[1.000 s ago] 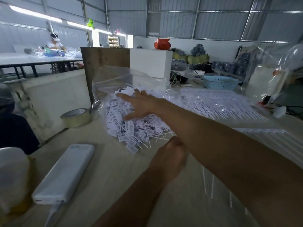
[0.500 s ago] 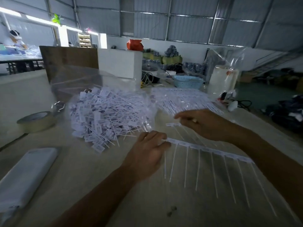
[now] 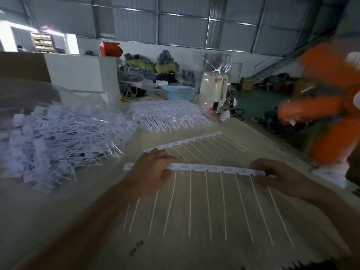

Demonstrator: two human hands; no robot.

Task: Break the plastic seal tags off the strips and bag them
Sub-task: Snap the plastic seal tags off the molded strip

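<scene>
1. Plainly the job is partway through, by my reading: a clear plastic bag [image 3: 58,133] at the left of the counter [image 3: 194,254] already bulges with loose white seal tags [image 3: 64,137], heaped at all angles, each a small flat head with a thin stem.
2. Still to do, as I judge it, are at least three lots: the strip [image 3: 214,169] held in both hands, a second strip [image 3: 185,142] lying just beyond it, and a stack of unbroken strips [image 3: 171,115] farther back in clear wrapping.
3. The held strip runs level between the hands, just above the counter, all its tags seemingly attached; none looks snapped off yet.
4. The left hand [image 3: 150,176] grips the strip near its left end, fingers curled over the top edge, with a short stub of strip poking out past the knuckles.
5. The right hand [image 3: 276,176] pinches the right end, fingers folded around it.
6. The strip is a narrow white band of rectangular tag heads joined side by side, with long thin tails hanging toward the viewer like a comb's teeth.
7. The plastic looks stiff yet slender; the tails splay slightly rather than hang parallel.
8. The counter is pale and matte, faintly wood-grained.
9. The bag is thin, glossy and wrinkled; its mouth is blurred, so how it opens is unclear.
</scene>
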